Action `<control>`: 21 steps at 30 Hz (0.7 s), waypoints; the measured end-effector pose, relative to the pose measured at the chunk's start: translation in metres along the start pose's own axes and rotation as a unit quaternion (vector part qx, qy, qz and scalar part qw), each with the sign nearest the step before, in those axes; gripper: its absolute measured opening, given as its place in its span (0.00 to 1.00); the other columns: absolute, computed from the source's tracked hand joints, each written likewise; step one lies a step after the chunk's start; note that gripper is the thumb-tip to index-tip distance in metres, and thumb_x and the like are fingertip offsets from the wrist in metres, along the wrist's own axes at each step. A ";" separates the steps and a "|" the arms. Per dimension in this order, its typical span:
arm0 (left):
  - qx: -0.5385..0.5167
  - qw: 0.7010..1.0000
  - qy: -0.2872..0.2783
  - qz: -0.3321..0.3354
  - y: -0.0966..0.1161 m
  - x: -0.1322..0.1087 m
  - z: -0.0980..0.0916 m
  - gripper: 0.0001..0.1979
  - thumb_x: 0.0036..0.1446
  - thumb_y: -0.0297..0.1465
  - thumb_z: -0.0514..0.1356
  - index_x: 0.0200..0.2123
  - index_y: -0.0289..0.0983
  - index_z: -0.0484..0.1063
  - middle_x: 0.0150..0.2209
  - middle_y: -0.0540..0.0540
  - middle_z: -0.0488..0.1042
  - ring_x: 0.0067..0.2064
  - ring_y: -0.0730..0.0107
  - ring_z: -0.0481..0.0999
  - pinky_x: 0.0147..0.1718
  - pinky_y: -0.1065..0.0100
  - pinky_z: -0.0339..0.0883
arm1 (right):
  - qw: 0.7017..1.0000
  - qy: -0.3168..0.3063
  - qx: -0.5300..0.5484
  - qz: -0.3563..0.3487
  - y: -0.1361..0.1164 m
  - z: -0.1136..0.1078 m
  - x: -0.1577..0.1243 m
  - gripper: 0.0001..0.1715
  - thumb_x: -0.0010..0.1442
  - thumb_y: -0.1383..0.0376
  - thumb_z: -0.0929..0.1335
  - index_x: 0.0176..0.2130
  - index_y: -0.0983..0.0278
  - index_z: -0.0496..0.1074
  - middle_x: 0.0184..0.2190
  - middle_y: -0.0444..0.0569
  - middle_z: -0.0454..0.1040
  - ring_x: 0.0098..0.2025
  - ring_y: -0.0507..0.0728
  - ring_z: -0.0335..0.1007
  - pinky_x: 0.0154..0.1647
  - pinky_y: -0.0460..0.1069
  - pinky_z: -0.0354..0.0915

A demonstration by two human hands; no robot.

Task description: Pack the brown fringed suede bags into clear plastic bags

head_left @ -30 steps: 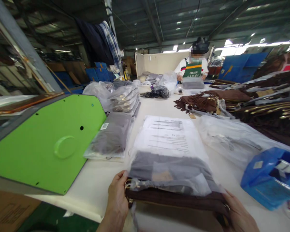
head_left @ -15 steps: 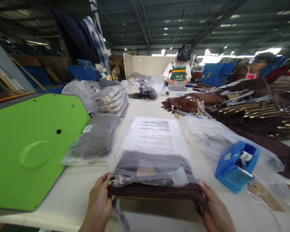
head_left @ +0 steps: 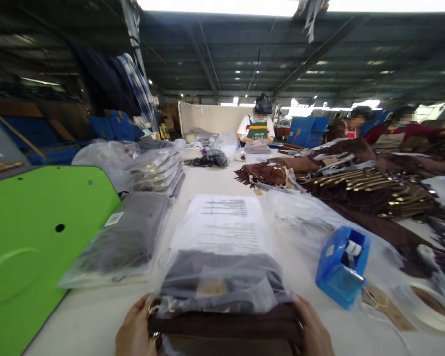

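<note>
A dark brown handbag (head_left: 226,324) with gold-coloured rings lies at the near edge of the table, its far part inside a clear plastic bag (head_left: 222,235) printed with text. My left hand (head_left: 135,329) grips the handbag's left end beside the gold ring. On the opposite end, my right hand (head_left: 311,329) holds the handbag and the plastic's edge. Both thumbs show on top; most of the fingers are hidden underneath. A tan tag (head_left: 212,288) shows through the plastic.
Left are a green panel (head_left: 25,232), a bagged dark item (head_left: 129,232) and a stack of bagged items (head_left: 157,170). On the right stand a blue tape dispenser (head_left: 343,267), a tape roll (head_left: 432,306) and piled brown bags (head_left: 371,190). A co-worker (head_left: 257,126) works at the far end.
The view has tilted up and shifted right, so the table's things appear lower and further left. Both hands keep hold of the handbag.
</note>
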State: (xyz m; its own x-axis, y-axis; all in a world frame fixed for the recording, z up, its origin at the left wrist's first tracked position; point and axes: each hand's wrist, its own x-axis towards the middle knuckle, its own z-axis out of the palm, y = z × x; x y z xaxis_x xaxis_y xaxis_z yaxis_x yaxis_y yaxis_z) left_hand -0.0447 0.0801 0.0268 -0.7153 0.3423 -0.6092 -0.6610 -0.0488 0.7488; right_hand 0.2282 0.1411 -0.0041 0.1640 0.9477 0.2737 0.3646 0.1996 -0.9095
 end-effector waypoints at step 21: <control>0.171 0.965 -0.003 0.199 -0.013 0.018 -0.015 0.15 0.42 0.37 0.57 0.35 0.37 0.69 0.28 0.48 0.73 0.30 0.64 0.73 0.28 0.65 0.68 | 0.928 -0.090 0.223 0.284 -0.019 -0.010 -0.003 0.13 0.51 0.52 0.65 0.29 0.60 0.65 0.15 0.37 0.62 0.16 0.50 0.59 0.17 0.43 0.55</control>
State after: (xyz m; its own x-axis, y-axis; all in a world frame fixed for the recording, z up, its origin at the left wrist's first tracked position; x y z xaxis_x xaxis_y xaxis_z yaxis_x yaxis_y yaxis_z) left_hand -0.0528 0.0725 0.0025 -0.8956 0.3650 -0.2543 -0.2197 0.1342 0.9663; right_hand 0.2298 0.1324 0.0153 0.0442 0.9499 -0.3095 -0.1562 -0.2994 -0.9412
